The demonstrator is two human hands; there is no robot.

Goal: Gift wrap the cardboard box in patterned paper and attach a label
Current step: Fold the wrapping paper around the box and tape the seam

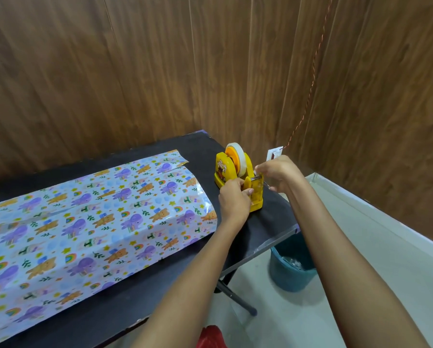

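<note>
A long, low parcel shape is seen on the black desk (268, 222), covered by the patterned paper (89, 222); the cardboard box itself is hidden beneath it. The long axis is laid from the near left of the view towards the far right, so that one open end of the paper tube is pointed at the yellow tape dispenser (238, 182). The paper is printed with purple elephants, orange bears and rainbows on a pale ground. At the far edge a loose flap of the paper is spread flat on the desk.

The tape dispenser is stood upright near the desk's right end, just beside the paper's end, with a white tape roll (238, 156) carried in its top.

The left hand (233, 199) is closed on the front of the tape dispenser: the fingers are curled round its near side and the thumb is laid across the yellow body below the cutter. The right hand (280, 172) is held just beyond the cutter, with thumb and forefinger pinched together and the other fingers curled under. A thin, clear tape strip (267, 185) is faintly seen between the cutter and this hand; its length cannot be made out.

A blue bin (293, 270) is placed on the floor below the desk's right corner. Wooden panelling (135, 71) is seen behind, with a twisted cord (308, 96) hung down to a white wall plate (273, 154).
</note>
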